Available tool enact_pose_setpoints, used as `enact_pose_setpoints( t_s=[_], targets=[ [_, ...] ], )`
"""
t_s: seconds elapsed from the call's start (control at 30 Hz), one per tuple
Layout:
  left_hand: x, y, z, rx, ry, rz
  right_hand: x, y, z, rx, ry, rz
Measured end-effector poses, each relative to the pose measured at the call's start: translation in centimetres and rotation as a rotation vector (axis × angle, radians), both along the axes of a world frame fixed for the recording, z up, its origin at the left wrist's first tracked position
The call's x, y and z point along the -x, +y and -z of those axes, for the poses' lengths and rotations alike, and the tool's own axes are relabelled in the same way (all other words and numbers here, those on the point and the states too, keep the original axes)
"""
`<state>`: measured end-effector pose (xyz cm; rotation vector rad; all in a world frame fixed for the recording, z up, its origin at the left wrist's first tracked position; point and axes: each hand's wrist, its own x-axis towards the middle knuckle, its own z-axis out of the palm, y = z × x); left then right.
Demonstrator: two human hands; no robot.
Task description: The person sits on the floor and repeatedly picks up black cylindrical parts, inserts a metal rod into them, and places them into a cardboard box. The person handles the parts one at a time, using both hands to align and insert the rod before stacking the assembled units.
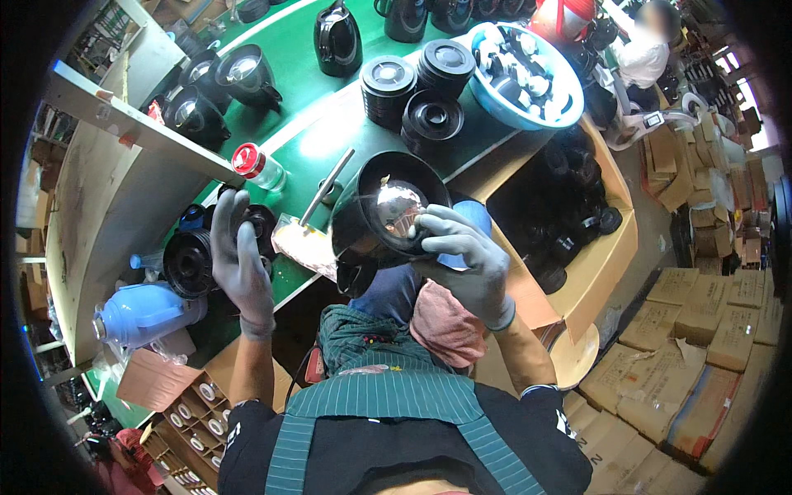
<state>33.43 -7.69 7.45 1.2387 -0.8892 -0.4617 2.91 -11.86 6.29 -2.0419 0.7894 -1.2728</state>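
Above my lap my right hand [470,260], in a grey glove, grips the rim of a black jug [353,223]. The jug is tilted, its wide opening turned up toward me. Something shiny and metallic shows inside, and its spout points down toward my lap. My left hand [243,268], gloved too, is raised to the left of the jug and apart from it. Its fingers are stretched out and it holds nothing. Black round parts [188,262] lie on the bench just beyond it, partly hidden by the hand.
A green bench [301,124] carries a red-capped bottle [257,165], stacked black lids [389,87], more black jugs [337,41] and a blue basin [569,107] of small parts. A carton [615,247] of black parts stands at my right. A light-blue jug [153,313] lies at left.
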Motion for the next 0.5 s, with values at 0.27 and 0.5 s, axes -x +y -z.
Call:
enact_pose_setpoints(
  t_s=[0.27, 0.5],
  targets=[
    [-5.5, 2.6, 18.6, -0.534, 0.082, 1.087, 0.5, -1.1, -1.0, -0.044, -0.184, -0.283],
    [-4.5, 0.6, 21.2, -0.55, 0.08, 1.072, -0.8, -3.2, 0.3, -0.053, -0.145, -0.396]
  ],
)
